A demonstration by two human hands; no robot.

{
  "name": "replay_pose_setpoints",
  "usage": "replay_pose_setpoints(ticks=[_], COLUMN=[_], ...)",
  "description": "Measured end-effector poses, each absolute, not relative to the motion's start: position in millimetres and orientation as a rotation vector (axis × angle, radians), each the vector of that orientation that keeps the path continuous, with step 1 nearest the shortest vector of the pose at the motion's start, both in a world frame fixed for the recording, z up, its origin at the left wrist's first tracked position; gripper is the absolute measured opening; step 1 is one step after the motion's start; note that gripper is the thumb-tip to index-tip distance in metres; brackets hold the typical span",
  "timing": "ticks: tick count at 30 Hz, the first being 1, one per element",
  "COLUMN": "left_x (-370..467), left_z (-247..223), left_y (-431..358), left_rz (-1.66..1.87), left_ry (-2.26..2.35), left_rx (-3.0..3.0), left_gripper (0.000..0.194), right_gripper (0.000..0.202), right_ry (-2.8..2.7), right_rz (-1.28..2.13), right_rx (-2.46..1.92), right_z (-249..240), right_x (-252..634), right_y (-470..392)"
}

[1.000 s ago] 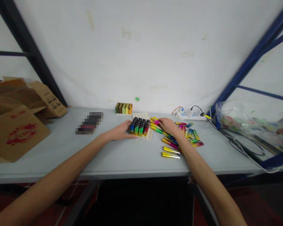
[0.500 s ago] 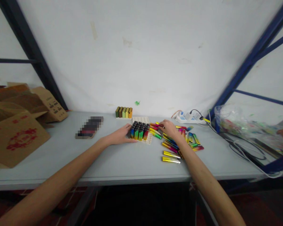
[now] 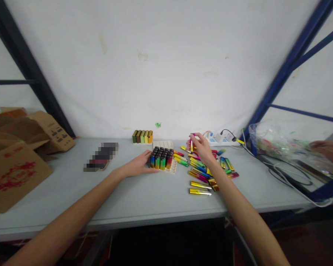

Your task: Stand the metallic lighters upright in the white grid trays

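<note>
My left hand [image 3: 140, 163] is curved around the left side of a white tray [image 3: 173, 166], thumb at its front corner and fingers behind. Colourful lighters [image 3: 161, 158] with black tops stand upright in several rows there, with bare slots along the right side. Above the table, my right hand [image 3: 201, 146] pinches a shiny purple-and-gold lighter [image 3: 191, 143], held roughly upright. Below and around that hand, many loose metallic lighters [image 3: 201, 173] lie scattered on the table. My right hand and forearm hide part of this pile.
Behind the tray is another white tray [image 3: 163, 145], next to a block of green and yellow lighters [image 3: 142, 136]. A pixelated dark object [image 3: 101, 157] lies left. Cardboard boxes [image 3: 19, 166] stand far left. A power strip [image 3: 220, 141], cables and another person's hand [image 3: 326, 151] are right.
My right hand has risen from the pile with a lighter between its fingers, now upright. My left hand stays at the tray. The whole view has shifted slightly.
</note>
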State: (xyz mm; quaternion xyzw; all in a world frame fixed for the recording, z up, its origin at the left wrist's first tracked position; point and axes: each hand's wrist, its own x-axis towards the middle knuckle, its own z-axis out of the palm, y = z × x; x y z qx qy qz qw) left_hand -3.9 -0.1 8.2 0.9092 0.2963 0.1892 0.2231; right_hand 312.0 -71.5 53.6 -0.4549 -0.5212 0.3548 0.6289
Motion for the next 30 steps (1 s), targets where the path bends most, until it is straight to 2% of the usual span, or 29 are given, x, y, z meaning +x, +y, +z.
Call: replay_pose_setpoints(ticks=[12,17,21,30], left_x=[-3.8,-3.4,-3.6,-2.6], left_z=[7.2,8.1,8.5,10.0], left_y=[0.5,-0.8,-1.5,-2.5], left_rz=[0.55,0.51,0.516,0.535], left_ry=[0.788,0.809,0.803,0.804], left_rx=[2.509,2.503,2.5,2.502], left_gripper=[0.084,0.086,0.087,0.087], right_gripper=[0.06,0.062,0.053,0.036], right_ry=[-1.39,-1.452,-1.583,-1.623], right_rz=[1.022,0.719,0.401,0.345], right_rx=[-1.111,-1.258,-1.355,-1.406], right_z=[45.8,38.2,37.7,39.3], right_x=[272.1,269.1,264.9,264.6], right_y=[-90.5,-89.9,-91.3,-94.7])
